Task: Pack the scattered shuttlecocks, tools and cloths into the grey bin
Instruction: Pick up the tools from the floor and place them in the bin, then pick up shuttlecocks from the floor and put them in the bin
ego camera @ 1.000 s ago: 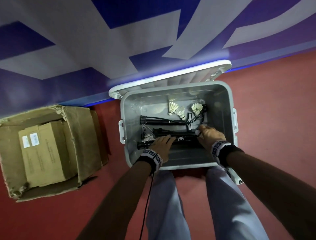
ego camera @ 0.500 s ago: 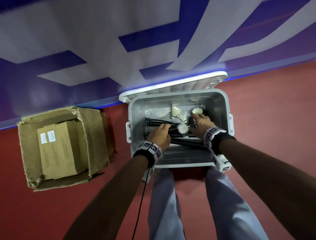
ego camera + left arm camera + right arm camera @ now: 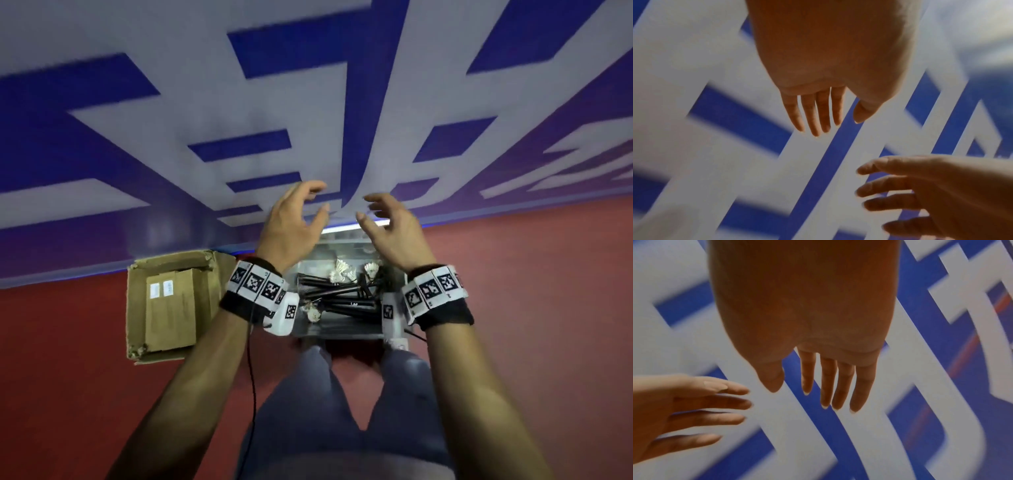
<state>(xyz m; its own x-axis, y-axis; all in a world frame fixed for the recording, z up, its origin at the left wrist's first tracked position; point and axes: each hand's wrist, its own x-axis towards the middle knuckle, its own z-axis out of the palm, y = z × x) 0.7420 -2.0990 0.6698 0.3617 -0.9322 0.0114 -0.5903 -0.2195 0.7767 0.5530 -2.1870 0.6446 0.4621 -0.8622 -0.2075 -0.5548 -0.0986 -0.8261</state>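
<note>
My left hand [image 3: 289, 226] and right hand [image 3: 394, 233] hang spread and empty. Below my wrists the grey bin [image 3: 342, 330] holds shuttlecocks [image 3: 340, 272] and black tools [image 3: 339, 298]; my hands cover its far rim. I see no cloths.

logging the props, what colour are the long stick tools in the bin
Black: the long thin stick tools in the grey plastic bin, clearest in the head view.

No legible txt anywhere.
</note>
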